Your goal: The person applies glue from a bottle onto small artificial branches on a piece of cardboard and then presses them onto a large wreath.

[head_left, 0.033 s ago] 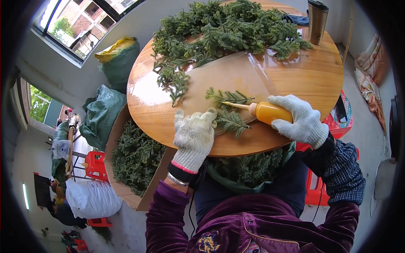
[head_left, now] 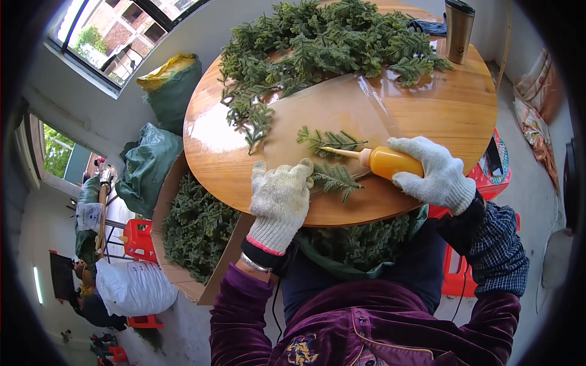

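My right hand [head_left: 434, 174], in a white knit glove, is wrapped round a squeeze bottle [head_left: 395, 163] filled with something orange-yellow. Its long pale nozzle points left, across an artificial fir sprig [head_left: 326, 139] lying on the brown sheet [head_left: 342, 110]. Below the nozzle, a second fir sprig [head_left: 337, 179] reaches right from the fingertips of my left hand [head_left: 281, 195], which is closed in a pinch on its stem end. The left glove is off-white and soiled. Its fingers hide the stem's tip.
A large heap of green sprigs [head_left: 329, 43] covers the far side of the round wooden table [head_left: 445, 110]. A steel tumbler [head_left: 458, 33] stands far right. Beside the table at left is a cardboard box [head_left: 210, 277] of sprigs; another sprig-filled green sack [head_left: 366, 244] sits under the near edge.
The lower sprig has shifted slightly in my left hand. My right hand and the bottle are almost still.
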Demonstrator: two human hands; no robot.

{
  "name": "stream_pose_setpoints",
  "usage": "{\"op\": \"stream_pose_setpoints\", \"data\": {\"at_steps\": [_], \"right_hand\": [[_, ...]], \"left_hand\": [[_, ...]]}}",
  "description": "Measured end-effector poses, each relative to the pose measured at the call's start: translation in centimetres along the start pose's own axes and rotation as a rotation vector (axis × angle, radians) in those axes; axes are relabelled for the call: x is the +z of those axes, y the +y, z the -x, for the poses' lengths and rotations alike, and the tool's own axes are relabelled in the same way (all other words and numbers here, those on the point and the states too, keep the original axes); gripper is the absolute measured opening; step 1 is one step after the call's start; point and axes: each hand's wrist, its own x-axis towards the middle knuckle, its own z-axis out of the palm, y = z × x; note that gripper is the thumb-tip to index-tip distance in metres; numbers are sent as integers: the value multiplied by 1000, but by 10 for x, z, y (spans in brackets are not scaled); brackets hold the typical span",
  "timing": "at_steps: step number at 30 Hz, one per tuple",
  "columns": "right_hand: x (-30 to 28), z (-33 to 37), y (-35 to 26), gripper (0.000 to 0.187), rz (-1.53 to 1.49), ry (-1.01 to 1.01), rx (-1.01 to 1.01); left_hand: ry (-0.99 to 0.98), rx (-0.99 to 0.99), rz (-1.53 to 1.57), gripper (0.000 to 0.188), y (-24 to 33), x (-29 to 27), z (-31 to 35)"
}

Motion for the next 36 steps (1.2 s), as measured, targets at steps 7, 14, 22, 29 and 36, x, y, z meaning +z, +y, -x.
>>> {"op": "stream_pose_setpoints", "data": {"at_steps": [7,14,22,29,36], "right_hand": [[-4,-3,0,58,-28,-9,36],[-3,-2,9,58,-61,-13,52],[1,-3,12,57,-40,2,4],[0,1,16,57,-47,21,-8],[-4,3,14,58,-48,13,-20]], "left_hand": [[-412,-51,17,10,48,-61,21],[-597,-206,187,17,66,-51,55],[-772,-383,426,28,89,-17,42],[-181,-307,395,53,54,-42,-10],[-197,-87,284,57,-3,22,-59]]}}
